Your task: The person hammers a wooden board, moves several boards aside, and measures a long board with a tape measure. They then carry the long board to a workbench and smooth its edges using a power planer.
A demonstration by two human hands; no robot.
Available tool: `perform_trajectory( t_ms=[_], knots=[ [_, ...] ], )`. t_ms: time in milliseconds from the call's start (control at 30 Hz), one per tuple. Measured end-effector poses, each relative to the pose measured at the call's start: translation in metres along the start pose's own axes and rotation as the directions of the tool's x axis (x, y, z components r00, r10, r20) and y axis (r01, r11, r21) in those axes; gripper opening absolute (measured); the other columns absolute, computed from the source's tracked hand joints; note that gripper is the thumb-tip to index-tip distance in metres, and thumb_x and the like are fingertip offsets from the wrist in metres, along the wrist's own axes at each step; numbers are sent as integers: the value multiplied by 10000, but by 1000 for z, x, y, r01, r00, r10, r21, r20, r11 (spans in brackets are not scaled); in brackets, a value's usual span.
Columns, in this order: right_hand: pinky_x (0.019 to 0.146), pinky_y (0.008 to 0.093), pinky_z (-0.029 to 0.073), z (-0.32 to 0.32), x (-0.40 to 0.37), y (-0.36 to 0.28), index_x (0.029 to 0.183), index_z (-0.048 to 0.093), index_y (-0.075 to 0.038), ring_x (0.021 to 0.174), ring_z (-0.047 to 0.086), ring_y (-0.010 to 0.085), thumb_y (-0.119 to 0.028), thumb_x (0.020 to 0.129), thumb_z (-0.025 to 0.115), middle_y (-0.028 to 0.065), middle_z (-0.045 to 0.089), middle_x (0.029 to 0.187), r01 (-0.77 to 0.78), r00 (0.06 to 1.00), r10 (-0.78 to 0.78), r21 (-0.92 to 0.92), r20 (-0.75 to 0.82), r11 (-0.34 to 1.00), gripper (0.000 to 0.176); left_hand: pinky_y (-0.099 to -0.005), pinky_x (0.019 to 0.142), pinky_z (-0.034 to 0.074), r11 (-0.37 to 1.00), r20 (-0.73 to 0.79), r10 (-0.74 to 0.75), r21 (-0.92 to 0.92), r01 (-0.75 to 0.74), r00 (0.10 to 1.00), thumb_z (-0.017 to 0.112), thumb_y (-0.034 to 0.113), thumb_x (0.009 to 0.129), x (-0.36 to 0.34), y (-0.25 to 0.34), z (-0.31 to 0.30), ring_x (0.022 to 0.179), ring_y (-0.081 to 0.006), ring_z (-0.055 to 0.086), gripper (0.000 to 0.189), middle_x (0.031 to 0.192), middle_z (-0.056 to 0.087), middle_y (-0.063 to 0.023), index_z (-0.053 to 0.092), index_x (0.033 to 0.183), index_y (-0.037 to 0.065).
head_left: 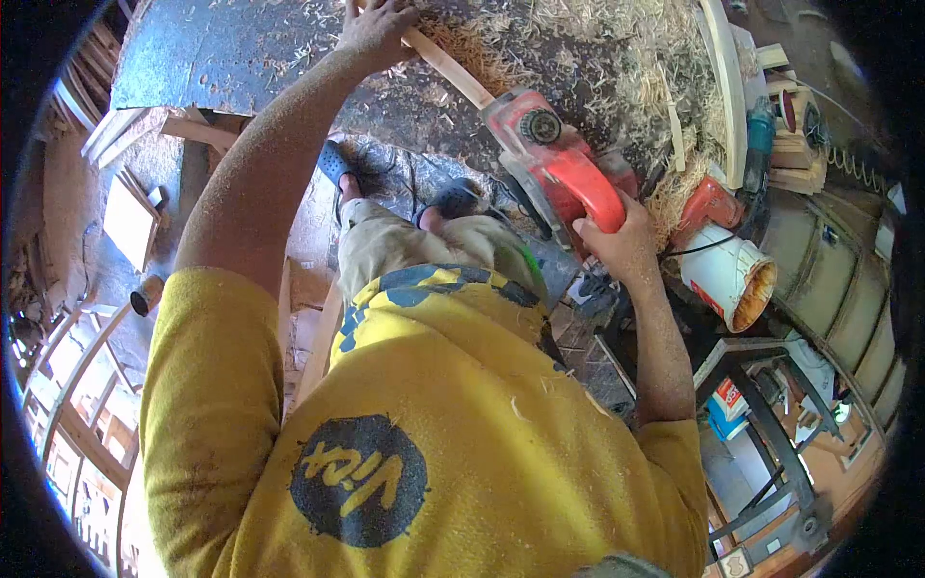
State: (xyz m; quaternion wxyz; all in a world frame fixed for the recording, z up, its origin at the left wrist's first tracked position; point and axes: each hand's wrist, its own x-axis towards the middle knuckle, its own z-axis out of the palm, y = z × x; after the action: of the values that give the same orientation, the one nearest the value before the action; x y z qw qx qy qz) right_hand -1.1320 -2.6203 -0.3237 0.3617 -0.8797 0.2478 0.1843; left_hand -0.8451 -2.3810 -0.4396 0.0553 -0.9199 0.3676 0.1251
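Note:
A red electric hand planer (554,154) with a black round front knob rests over a narrow wooden strip (451,67) on the workbench (241,58). My right hand (624,241) is wrapped around the planer's rear handle. At the top edge of the view, my left hand (378,31) grips the far end of the strip; part of its fingers is cut off by the frame. The planer's body hides the strip's near end. Curled wood shavings (482,43) lie around the strip and the planer.
Long boards (723,96) and a teal power tool (759,135) lie at the bench's right side. A white bucket (727,279) sits tilted below them, beside a red tool (708,207). A dark metal frame (771,385) stands at lower right. A pale panel (132,220) is on the left.

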Motion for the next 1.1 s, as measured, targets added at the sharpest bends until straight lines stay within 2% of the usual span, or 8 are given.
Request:
perform_trajectory(
  t_ms=[33,167,267,300,667,900,1000,1100],
  knots=[
    [795,383,504,2,5,-4,1071,626,10,838,662,286,-172,699,754,176,678,910,4,1000,-4,-14,-4,1000,432,-616,1066,223,987,-92,-27,-158,12,995,802,375,635,8,-7,24,1360,-374,261,779,1397,423,-165,510,1320,146],
    [785,382,505,8,18,-31,1059,630,8,831,663,284,-166,706,747,174,678,893,33,999,-34,13,7,999,411,-562,1100,241,981,-443,-13,-177,-74,896,781,419,694,-5,-24,58,1408,-400,212,877,1445,352,-241,391,1420,119],
    [627,328,507,17,31,-35,987,620,7,649,617,165,-163,741,748,69,634,786,71,997,-71,53,3,996,325,-611,1108,173,986,-552,-67,-165,-30,831,724,388,782,-13,-39,98,1417,-306,245,784,1519,293,-78,339,1452,257],
    [602,317,502,20,35,-39,985,618,6,631,610,154,-156,745,746,64,629,780,66,998,-67,65,10,996,317,-614,1116,168,976,-545,-58,-205,-66,836,686,313,836,-18,-40,97,1449,-280,176,830,1577,163,-59,197,1506,285],
    [534,279,485,41,72,-86,980,618,-6,562,562,112,-113,752,732,28,588,739,192,981,-191,36,-39,981,277,-645,1092,184,996,-413,-58,-91,22,909,726,413,792,-27,-71,91,1414,-296,248,802,1518,295,-83,320,1470,278],
    [508,283,486,54,97,-108,990,615,0,567,563,115,-95,752,719,28,578,748,79,997,-81,146,8,986,277,-628,1104,160,951,-351,-238,-271,145,905,705,332,808,-50,-123,96,1439,-309,183,830,1550,205,-132,239,1492,268],
    [793,370,499,56,108,-135,1072,631,12,843,658,257,-156,718,743,159,679,911,14,999,-20,129,45,992,408,-628,1104,164,923,-289,-315,-315,221,904,705,341,800,-62,-148,101,1438,-323,181,820,1545,214,-144,265,1484,235],
    [787,371,499,63,123,-154,1066,632,12,839,657,257,-153,719,740,159,679,905,22,999,-26,119,35,993,399,-621,1104,176,890,-248,-390,-348,295,887,697,334,811,-74,-172,104,1438,-327,186,785,1542,227,-149,296,1474,205]
  ],
)
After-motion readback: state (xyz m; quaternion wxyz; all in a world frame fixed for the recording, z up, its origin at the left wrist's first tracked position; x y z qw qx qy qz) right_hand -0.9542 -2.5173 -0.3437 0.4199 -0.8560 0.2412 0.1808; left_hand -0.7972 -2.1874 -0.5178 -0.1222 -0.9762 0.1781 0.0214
